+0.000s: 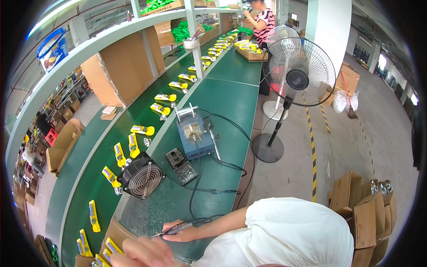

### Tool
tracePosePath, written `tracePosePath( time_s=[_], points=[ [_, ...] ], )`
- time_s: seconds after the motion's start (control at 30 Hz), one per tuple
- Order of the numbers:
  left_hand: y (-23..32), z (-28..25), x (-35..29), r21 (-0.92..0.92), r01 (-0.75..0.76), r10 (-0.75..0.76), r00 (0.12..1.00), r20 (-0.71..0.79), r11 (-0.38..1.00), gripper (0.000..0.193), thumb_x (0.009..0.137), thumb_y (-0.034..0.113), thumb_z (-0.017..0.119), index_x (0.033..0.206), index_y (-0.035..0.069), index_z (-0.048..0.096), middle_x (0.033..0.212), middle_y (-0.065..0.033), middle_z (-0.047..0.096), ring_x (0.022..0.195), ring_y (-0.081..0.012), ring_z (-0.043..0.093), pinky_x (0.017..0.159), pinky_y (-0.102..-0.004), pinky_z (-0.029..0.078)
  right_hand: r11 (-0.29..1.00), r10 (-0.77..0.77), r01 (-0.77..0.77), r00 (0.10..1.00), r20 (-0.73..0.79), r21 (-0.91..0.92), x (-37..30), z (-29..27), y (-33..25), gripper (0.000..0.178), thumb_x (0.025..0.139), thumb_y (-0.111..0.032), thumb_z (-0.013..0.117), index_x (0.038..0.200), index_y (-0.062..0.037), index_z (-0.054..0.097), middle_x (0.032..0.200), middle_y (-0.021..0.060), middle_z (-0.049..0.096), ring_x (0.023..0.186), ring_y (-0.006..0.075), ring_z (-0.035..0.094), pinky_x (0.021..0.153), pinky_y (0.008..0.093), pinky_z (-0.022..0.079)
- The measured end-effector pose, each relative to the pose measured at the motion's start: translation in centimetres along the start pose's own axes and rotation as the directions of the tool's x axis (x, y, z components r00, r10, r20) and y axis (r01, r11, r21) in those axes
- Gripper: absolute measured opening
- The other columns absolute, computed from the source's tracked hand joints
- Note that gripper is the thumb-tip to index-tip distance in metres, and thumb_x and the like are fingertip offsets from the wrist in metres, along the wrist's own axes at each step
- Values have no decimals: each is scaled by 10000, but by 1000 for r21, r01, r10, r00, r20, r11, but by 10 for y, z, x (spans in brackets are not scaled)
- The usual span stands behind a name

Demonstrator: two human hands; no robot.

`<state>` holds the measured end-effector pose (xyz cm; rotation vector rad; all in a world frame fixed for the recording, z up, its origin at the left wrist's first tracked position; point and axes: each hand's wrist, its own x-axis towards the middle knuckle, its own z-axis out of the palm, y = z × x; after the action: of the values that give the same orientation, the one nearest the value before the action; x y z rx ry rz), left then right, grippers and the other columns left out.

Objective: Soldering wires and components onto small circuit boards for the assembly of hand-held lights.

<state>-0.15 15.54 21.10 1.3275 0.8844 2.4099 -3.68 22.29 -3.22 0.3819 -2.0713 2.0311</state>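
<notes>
My right hand [179, 231] reaches left from a white sleeve and grips a soldering iron [171, 230]. The iron's tip points left over the green bench top [231, 107], and its black cable runs back to a blue soldering station [193, 135]. My left hand [143, 252] sits at the bottom edge with curled fingers, just above a cardboard box [116, 231] of yellow parts [111, 245]. What the left hand's fingers hold is hidden.
A small round fan [141, 175] and a grey tool tray [181, 165] stand on the bench. Yellow parts [142, 130] lie along the green conveyor [89, 187]. A pedestal fan [297, 80] stands on the floor at right, near open cartons [364, 213]. A person in a striped shirt [263, 21] works far off.
</notes>
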Motion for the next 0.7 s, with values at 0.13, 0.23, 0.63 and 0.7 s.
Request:
tracePosePath(
  time_s=[0.13, 0.23, 0.63, 0.7],
  points=[
    [9, -48, -28, 340, 77, -75, 997, -19, 937, 248, 840, 236, 603, 951, 28, 525, 827, -119, 511, 755, -206, 488, 677, -321, 408, 999, 30, -30, 999, -12, -26, -2, 0, -4, 188, 804, -228, 597, 837, -51, 541, 652, 45, 553, 581, 144, 528, 535, 297, 413],
    [20, -76, -52, 430, 185, -120, 977, -174, 884, 193, 863, 186, 570, 929, 8, 539, 826, -102, 521, 746, -175, 503, 676, -271, 419, 1000, 19, -19, 1000, 3, -20, -1, -2, -8, 187, 807, -229, 591, 843, -51, 549, 672, 43, 556, 598, 125, 523, 545, 287, 411],
    [37, -120, -113, 568, 400, -35, 838, -545, 720, 118, 883, 139, 537, 792, 65, 543, 762, -8, 546, 612, -70, 411, 561, -217, 345, 988, 135, -139, 989, 66, 60, -1, -1, -14, 186, 827, -226, 579, 831, -52, 512, 636, 20, 520, 564, 108, 489, 516, 270, 381],
    [38, -120, -116, 702, 413, 24, 853, -522, 580, 126, 876, 136, 549, 771, 68, 533, 734, 0, 524, 617, -76, 404, 567, -225, 349, 997, 69, -70, 997, 38, 14, 2, -2, -9, 177, 842, -218, 573, 858, -49, 524, 623, 3, 523, 573, 91, 509, 515, 266, 394]
  ],
)
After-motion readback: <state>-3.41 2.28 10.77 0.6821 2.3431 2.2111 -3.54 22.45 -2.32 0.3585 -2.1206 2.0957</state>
